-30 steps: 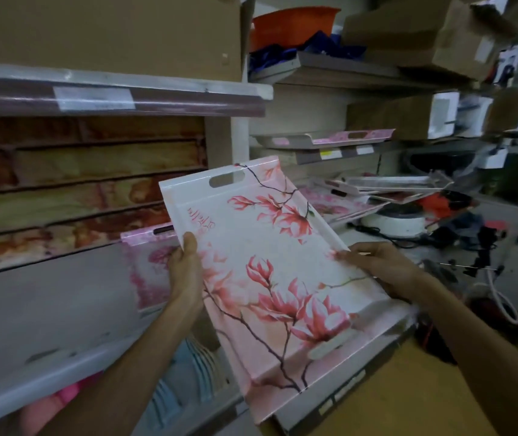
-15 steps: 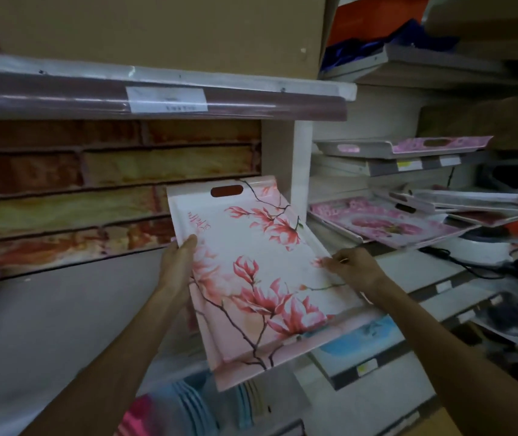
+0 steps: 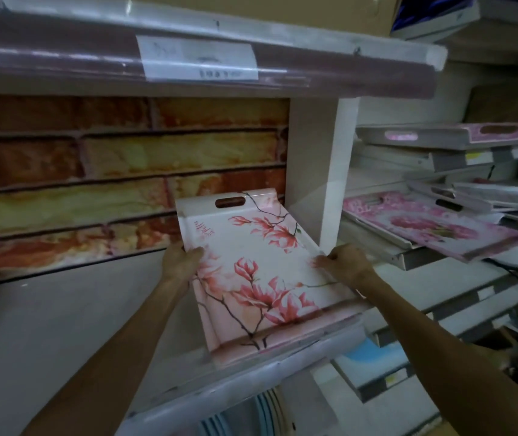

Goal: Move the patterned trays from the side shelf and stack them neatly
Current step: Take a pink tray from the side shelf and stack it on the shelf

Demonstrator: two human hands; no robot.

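Head view: floral tray (image 3: 260, 265) between both hands' grip.

There was only the one view, from a wide-angle camera on the person's head. It looked forward and slightly down into the shelf (image 3: 62, 325) from close up, arms reaching out from the bottom edge, the tray (image 3: 260, 278) near mid-frame. The upper shelf (image 3: 314, 61) crossed the top, bowed by the lens; side racks (image 3: 408, 256) filled the right edge.
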